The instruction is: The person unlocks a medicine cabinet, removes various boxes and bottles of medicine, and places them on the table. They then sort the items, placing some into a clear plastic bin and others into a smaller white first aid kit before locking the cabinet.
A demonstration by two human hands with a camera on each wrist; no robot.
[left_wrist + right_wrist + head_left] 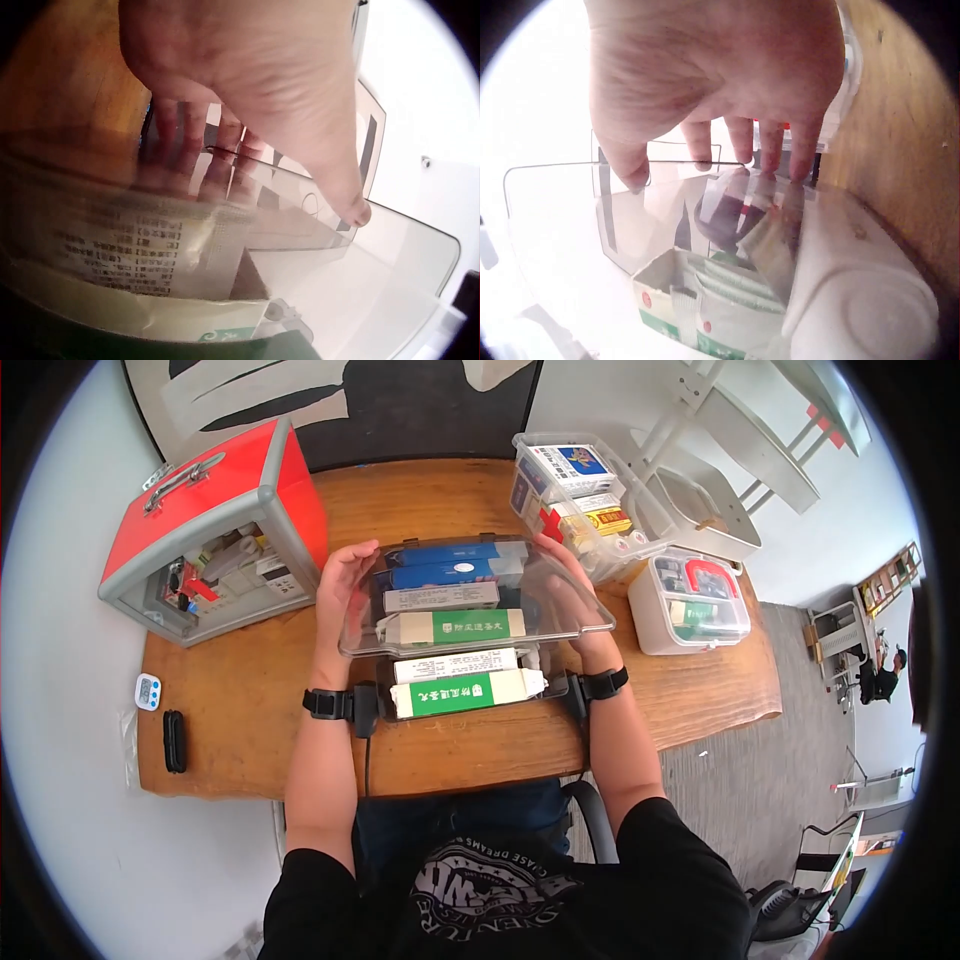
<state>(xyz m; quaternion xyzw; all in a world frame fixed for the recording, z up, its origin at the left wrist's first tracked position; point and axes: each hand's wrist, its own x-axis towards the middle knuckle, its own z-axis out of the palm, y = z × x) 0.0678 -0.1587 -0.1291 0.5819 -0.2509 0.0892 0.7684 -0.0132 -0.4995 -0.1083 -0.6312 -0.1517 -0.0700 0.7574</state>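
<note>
In the head view, a clear plastic box (375,710) stands on the table before the person, its transparent lid (560,622) tilted up over it. The left hand (340,595) holds the lid's left side, with the thumb at its edge and the fingers seen through the plastic in the left wrist view. On the opposite side the right hand (583,615) holds the lid likewise, fingers spread along it. Inside lie green and white medicine boxes (450,693) and blue boxes (440,572). An opened carton with sachets (180,255) and a white bottle (862,300) show in the wrist views.
A red and grey first-aid case (215,525) stands at the left. At the right are an open clear bin (650,532) of medicine boxes and a white box (665,630) with a red handle. A timer (148,692) and black case (174,740) lie near the left edge.
</note>
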